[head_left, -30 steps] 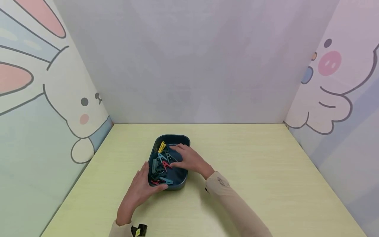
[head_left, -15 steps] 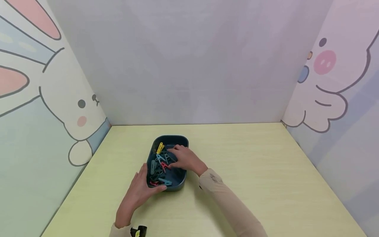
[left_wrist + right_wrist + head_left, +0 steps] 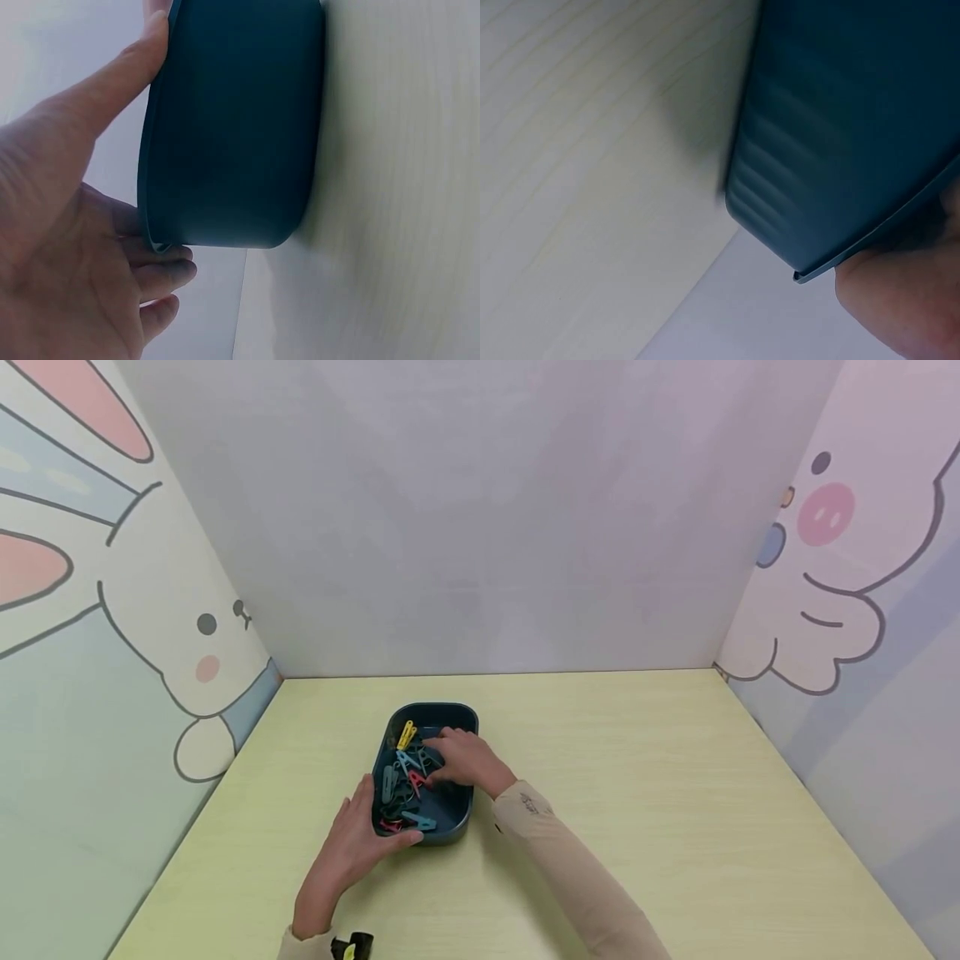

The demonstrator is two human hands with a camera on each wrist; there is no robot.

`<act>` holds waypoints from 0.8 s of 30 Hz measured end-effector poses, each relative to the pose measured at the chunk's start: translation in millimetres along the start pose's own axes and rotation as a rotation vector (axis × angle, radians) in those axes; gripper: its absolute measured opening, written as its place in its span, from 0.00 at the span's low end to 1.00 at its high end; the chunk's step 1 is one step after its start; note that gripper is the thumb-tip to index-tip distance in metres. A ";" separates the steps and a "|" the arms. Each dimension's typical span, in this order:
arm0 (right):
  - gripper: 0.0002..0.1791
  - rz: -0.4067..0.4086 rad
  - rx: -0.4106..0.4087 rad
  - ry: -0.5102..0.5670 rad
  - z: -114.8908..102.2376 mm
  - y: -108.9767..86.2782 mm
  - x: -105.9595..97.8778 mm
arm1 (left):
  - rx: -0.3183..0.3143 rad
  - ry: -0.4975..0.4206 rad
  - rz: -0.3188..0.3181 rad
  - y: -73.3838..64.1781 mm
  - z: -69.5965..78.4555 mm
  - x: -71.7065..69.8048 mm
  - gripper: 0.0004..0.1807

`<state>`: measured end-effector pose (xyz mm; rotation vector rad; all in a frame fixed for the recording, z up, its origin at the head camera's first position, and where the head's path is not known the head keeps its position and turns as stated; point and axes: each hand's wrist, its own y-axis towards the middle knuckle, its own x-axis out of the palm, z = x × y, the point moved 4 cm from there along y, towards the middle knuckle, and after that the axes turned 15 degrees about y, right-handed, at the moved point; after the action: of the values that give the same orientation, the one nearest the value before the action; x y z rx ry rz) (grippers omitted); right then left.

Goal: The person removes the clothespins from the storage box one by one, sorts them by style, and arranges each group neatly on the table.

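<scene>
A dark blue-green plastic bin [image 3: 442,838] stands on the table, holding several clothespins. Among them are a yellow clothespin [image 3: 406,736], a red clothespin [image 3: 416,781] and a light blue clothespin [image 3: 422,821]. My left hand [image 3: 354,839] rests on the bin's near left corner, thumb along the front rim and fingers along the left wall; the left wrist view shows its fingertips at the side of the bin [image 3: 232,135]. Over the right rim reaches my right hand [image 3: 468,760], thumb and fingers spread apart close over the clothespins, with the thumb tip near the red one.
The bin sits left of centre on a pale wood-grain table [image 3: 637,793]. A grey wall [image 3: 495,527] rises behind it. Cartoon-printed panels flank both sides. A black strap [image 3: 352,945] shows at the left wrist.
The view has shifted slightly. My right hand has lowered a little further among the clothespins, and its forearm has swung slightly left. The left hand keeps its place at the bin's corner.
</scene>
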<state>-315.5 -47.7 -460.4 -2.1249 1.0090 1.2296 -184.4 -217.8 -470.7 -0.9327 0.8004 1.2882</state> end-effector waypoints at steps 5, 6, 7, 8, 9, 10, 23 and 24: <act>0.38 -0.005 0.043 -0.031 0.1 3.3 1.7 | 0.008 -0.003 -0.003 0.2 1.6 -0.3 0.70; 0.38 -0.006 0.053 -0.037 -0.2 3.6 1.9 | 0.009 -0.002 -0.004 0.2 2.3 -0.4 0.70; 0.38 -0.008 0.064 -0.044 -0.9 3.7 2.1 | 0.010 -0.002 -0.006 0.1 2.8 -0.5 0.70; 0.38 -0.008 0.076 -0.049 -1.5 3.8 2.5 | 0.010 -0.002 -0.007 0.0 3.3 -0.6 0.70; 0.38 -0.008 0.084 -0.057 -2.0 4.2 3.2 | 0.010 -0.001 -0.007 0.0 3.3 -0.6 0.70; 0.38 -0.007 0.093 -0.065 -2.4 4.6 4.0 | 0.010 -0.002 -0.005 0.1 3.4 -0.6 0.70; 0.31 0.003 0.134 -0.166 -5.1 6.7 12.3 | 0.003 -0.018 0.007 1.1 -0.4 1.1 0.70; 0.31 0.004 0.135 -0.173 -5.2 6.8 12.5 | 0.004 -0.016 0.007 1.1 -0.2 1.0 0.70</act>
<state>-314.0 -59.9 -469.2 -1.8803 0.9908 1.2842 -185.4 -217.6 -471.9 -0.9157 0.7939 1.2984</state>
